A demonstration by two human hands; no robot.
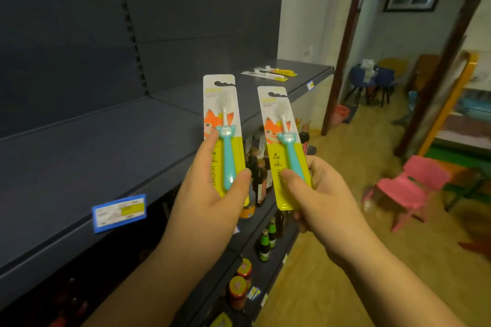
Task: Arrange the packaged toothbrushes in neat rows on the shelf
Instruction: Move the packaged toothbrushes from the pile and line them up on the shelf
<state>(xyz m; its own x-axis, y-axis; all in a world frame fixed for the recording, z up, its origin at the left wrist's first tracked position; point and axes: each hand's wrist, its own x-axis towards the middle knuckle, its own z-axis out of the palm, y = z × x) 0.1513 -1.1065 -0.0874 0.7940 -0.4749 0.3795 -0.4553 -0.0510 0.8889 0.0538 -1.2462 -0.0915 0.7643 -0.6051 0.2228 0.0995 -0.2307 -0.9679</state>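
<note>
Hands first: the left hand [212, 194] pinches the lower end of one flat blister-carded toothbrush pack with a teal bear-shaped handle on a yellow and white card [224, 138], thumb on the front and fingers behind; the right hand [316, 194] pinches a second, matching carded toothbrush pack [283, 146] the same way. Both packs stand upright, side by side but apart, in the air just in front of the dark grey metal shelf [93, 146].

These packs look very light and thin. The card should be fairly stiff yet bendable, and the clear plastic bubble likely slick, so a hold on the card edges near the bottom, as now, seems safest. Laid flat, they should sit steadily.

Further back on the same shelf lie a few yellow and white carded packs [268, 73], flat. A blue-framed price label [119, 212] hangs on the shelf's front edge. Glass bottles [259, 180] fill the shelves below, and a pink plastic chair [409, 188] stands on the floor to the right.
</note>
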